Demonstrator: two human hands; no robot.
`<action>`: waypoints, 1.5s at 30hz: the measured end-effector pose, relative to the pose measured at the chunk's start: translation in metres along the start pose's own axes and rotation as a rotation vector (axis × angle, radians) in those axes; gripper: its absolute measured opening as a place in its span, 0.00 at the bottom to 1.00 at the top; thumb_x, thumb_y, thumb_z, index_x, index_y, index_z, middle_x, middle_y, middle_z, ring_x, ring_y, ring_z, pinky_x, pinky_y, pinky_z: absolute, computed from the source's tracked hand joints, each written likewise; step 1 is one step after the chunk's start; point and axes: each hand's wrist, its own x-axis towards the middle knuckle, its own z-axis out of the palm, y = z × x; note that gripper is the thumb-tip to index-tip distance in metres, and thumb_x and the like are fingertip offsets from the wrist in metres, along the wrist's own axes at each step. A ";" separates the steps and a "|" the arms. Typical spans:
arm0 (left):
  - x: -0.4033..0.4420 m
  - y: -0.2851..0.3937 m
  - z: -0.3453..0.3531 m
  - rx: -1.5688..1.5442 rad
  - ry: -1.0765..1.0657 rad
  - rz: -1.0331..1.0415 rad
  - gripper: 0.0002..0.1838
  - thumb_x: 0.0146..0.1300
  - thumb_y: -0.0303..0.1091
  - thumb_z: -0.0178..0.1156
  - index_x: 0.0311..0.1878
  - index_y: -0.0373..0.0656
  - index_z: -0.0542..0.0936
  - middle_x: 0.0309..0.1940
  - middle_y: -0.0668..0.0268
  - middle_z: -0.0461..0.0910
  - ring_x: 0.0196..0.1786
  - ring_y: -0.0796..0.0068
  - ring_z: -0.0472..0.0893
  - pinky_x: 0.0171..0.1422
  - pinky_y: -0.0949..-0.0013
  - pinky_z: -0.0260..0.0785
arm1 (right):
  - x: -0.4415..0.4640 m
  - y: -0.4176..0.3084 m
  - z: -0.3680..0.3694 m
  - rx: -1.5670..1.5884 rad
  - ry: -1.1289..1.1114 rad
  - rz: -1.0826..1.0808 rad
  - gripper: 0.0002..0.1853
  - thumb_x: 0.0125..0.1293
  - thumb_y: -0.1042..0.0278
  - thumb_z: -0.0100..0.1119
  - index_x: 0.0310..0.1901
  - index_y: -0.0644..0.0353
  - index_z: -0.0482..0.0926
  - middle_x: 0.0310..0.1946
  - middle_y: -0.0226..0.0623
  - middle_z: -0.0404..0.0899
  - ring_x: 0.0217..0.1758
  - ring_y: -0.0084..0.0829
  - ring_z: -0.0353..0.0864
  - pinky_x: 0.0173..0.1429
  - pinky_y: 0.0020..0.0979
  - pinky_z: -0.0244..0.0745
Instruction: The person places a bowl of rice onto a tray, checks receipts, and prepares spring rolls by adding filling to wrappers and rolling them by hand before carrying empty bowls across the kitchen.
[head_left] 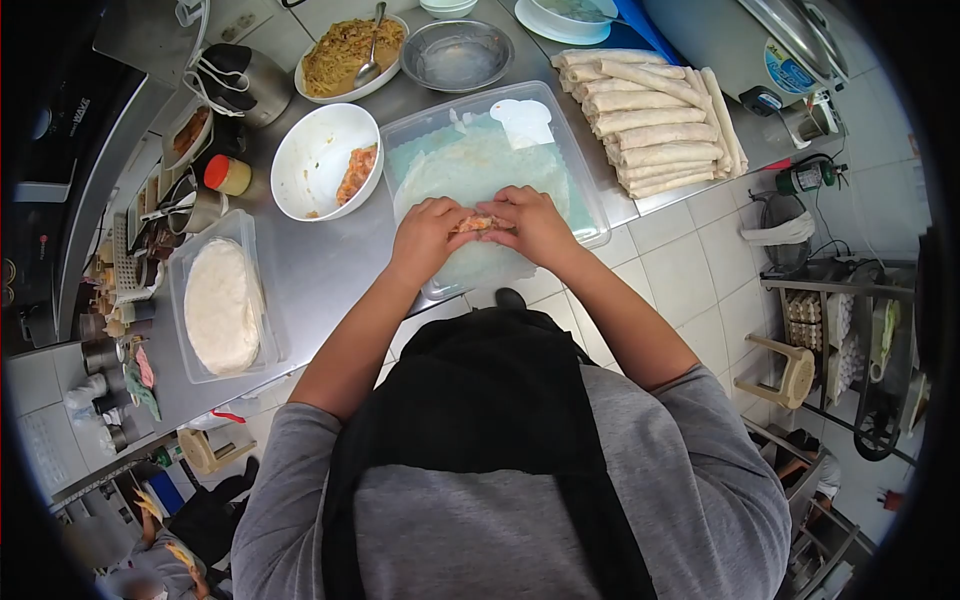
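Observation:
My left hand (433, 235) and my right hand (529, 224) meet over a pale, thin round wrapper (470, 175), fingers closed on a portion of orange-pink filling (480, 224) between them. The wrapper lies on a translucent plastic lid (592, 190) with a greenish sheet under it. Left of the lid, a white bowl (300, 175) holds more of the same filling at its right side. A pile of rolled wrappers (665, 130) is stacked to the right of the lid.
A plastic container of dough (222, 305) stands at left, near a red-capped jar (228, 175). Behind are a noodle-like dish with a spoon (345, 55) and a metal bowl (457, 55). A large cooler (740, 45) stands back right. Another person (165, 550) shows at lower left.

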 end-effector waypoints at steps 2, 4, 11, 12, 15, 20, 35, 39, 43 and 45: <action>-0.005 -0.009 0.000 0.008 -0.114 -0.032 0.17 0.51 0.37 0.72 0.46 0.48 0.86 0.36 0.67 0.79 0.42 0.62 0.79 0.48 0.61 0.72 | 0.001 -0.001 0.004 -0.117 -0.015 -0.046 0.20 0.53 0.66 0.73 0.50 0.44 0.86 0.42 0.30 0.80 0.46 0.35 0.77 0.52 0.38 0.70; -0.006 -0.012 -0.004 -0.001 -0.148 -0.055 0.18 0.50 0.36 0.73 0.46 0.48 0.86 0.36 0.66 0.79 0.43 0.62 0.79 0.50 0.61 0.73 | 0.001 0.002 0.005 -0.089 -0.042 -0.022 0.21 0.52 0.64 0.74 0.50 0.41 0.86 0.42 0.28 0.79 0.46 0.33 0.76 0.53 0.37 0.67; -0.019 -0.028 -0.014 -0.070 -0.186 -0.117 0.24 0.49 0.37 0.75 0.51 0.47 0.84 0.43 0.64 0.80 0.47 0.61 0.79 0.52 0.63 0.74 | 0.001 -0.003 0.007 -0.147 -0.074 0.002 0.23 0.52 0.56 0.74 0.52 0.35 0.86 0.40 0.25 0.75 0.46 0.31 0.73 0.53 0.37 0.61; -0.019 -0.026 -0.017 -0.120 -0.153 -0.122 0.25 0.49 0.37 0.75 0.52 0.47 0.84 0.44 0.63 0.80 0.49 0.61 0.79 0.53 0.63 0.74 | 0.001 -0.004 0.006 -0.148 -0.074 0.000 0.23 0.52 0.56 0.74 0.52 0.35 0.86 0.40 0.25 0.75 0.46 0.31 0.73 0.53 0.37 0.61; -0.016 -0.014 -0.028 -0.194 -0.020 -0.130 0.26 0.49 0.35 0.76 0.54 0.46 0.83 0.46 0.63 0.81 0.51 0.61 0.79 0.54 0.64 0.73 | 0.002 -0.008 0.002 -0.122 -0.080 0.002 0.24 0.51 0.56 0.75 0.54 0.33 0.85 0.41 0.26 0.74 0.45 0.32 0.72 0.53 0.36 0.60; -0.034 -0.041 -0.023 -0.208 -0.019 -0.127 0.28 0.48 0.34 0.76 0.57 0.46 0.83 0.49 0.63 0.80 0.51 0.62 0.79 0.55 0.65 0.73 | 0.007 -0.011 -0.008 -0.034 -0.100 0.063 0.29 0.53 0.55 0.74 0.59 0.46 0.81 0.47 0.31 0.74 0.54 0.35 0.74 0.57 0.40 0.65; -0.016 0.000 -0.024 0.059 -0.172 -0.158 0.33 0.51 0.48 0.70 0.64 0.64 0.78 0.46 0.72 0.78 0.51 0.68 0.76 0.56 0.61 0.65 | -0.014 0.020 -0.024 -0.036 -0.150 -0.084 0.29 0.50 0.68 0.74 0.56 0.57 0.80 0.42 0.39 0.78 0.47 0.43 0.77 0.54 0.41 0.73; -0.044 0.000 -0.047 0.094 0.117 -0.085 0.33 0.50 0.46 0.72 0.62 0.58 0.79 0.50 0.70 0.78 0.54 0.66 0.76 0.59 0.60 0.65 | 0.020 -0.029 -0.033 -0.198 -0.229 0.010 0.53 0.40 0.52 0.79 0.70 0.60 0.65 0.52 0.47 0.74 0.54 0.49 0.75 0.60 0.44 0.70; -0.106 -0.012 -0.078 0.124 0.209 -0.128 0.26 0.49 0.43 0.74 0.54 0.52 0.82 0.51 0.67 0.79 0.53 0.61 0.77 0.58 0.57 0.67 | 0.081 -0.094 0.000 -0.109 -0.131 -0.257 0.51 0.44 0.50 0.78 0.68 0.66 0.66 0.60 0.52 0.72 0.63 0.51 0.72 0.67 0.44 0.68; -0.138 -0.015 -0.092 0.150 0.271 -0.252 0.21 0.51 0.38 0.73 0.50 0.51 0.84 0.49 0.67 0.80 0.51 0.61 0.78 0.57 0.58 0.68 | 0.113 -0.120 0.029 -0.069 -0.134 -0.391 0.50 0.46 0.49 0.77 0.67 0.68 0.66 0.64 0.53 0.70 0.66 0.52 0.70 0.69 0.43 0.67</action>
